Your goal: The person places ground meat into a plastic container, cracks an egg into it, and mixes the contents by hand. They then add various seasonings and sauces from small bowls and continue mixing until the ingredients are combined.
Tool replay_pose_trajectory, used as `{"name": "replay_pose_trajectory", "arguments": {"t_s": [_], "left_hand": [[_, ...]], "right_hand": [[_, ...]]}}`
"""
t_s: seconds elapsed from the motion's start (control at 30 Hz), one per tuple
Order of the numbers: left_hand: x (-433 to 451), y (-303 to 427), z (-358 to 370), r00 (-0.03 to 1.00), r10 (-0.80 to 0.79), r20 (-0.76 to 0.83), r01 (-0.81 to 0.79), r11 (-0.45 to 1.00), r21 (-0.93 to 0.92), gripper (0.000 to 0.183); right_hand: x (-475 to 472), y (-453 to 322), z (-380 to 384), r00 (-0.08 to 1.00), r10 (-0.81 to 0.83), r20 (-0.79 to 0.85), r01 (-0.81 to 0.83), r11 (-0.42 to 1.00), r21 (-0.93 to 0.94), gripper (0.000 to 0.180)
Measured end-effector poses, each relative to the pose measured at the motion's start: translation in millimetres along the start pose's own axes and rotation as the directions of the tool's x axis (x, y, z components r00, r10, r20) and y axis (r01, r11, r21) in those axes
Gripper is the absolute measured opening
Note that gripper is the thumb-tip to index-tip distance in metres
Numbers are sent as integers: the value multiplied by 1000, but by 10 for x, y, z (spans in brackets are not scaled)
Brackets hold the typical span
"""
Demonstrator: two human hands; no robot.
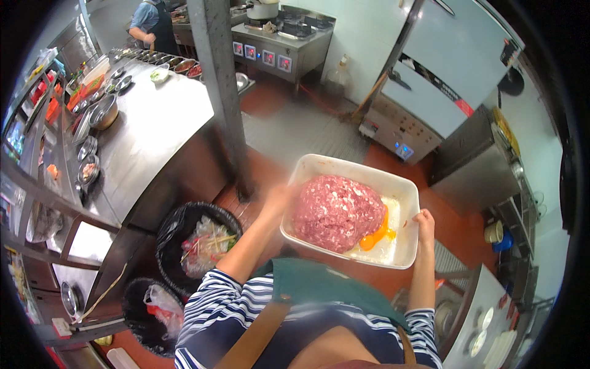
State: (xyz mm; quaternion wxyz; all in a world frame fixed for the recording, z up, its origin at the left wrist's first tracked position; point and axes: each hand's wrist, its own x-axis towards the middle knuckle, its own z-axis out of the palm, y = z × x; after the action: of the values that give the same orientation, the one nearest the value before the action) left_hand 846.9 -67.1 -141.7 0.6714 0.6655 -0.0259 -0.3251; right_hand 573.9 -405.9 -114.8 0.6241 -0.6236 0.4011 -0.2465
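A white rectangular plastic tub [350, 161] is held up in front of me, over the floor. My left hand [280, 199], somewhat blurred, grips its left side. The right rim is in my right hand [425, 222], fingers curled over the edge. A large mound of raw minced meat [339, 210] fills the left and middle of the tub. Beside it, to the right, lie an egg yolk [367, 242] and runny yolk with clear egg white on the tub's bottom.
Two black-lined bins [168, 251] with rubbish stand at lower left, near a steel post [221, 92]. A steel counter [152, 124] with bowls curves along the left. Behind are a stove [281, 41], a tall steel cabinet [442, 60] and another person [156, 27]. A steel table [484, 313] is at lower right.
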Motion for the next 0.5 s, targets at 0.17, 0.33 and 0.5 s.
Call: {"name": "replay_pose_trajectory", "arguments": {"t_s": [0.17,0.33,0.5], "left_hand": [[981,281,214,997,-34,63,39,996,-77,29],[2148,585,505,999,-42,19,45,971,-233,31],[3000,1174,689,995,22,-93,-41,977,-207,31]], "right_hand": [[1030,-133,223,1000,17,22,-18,999,31,7],[2493,-271,499,993,37,111,-43,998,50,11],[4023,-873,1102,986,-34,161,51,993,-103,13]]}}
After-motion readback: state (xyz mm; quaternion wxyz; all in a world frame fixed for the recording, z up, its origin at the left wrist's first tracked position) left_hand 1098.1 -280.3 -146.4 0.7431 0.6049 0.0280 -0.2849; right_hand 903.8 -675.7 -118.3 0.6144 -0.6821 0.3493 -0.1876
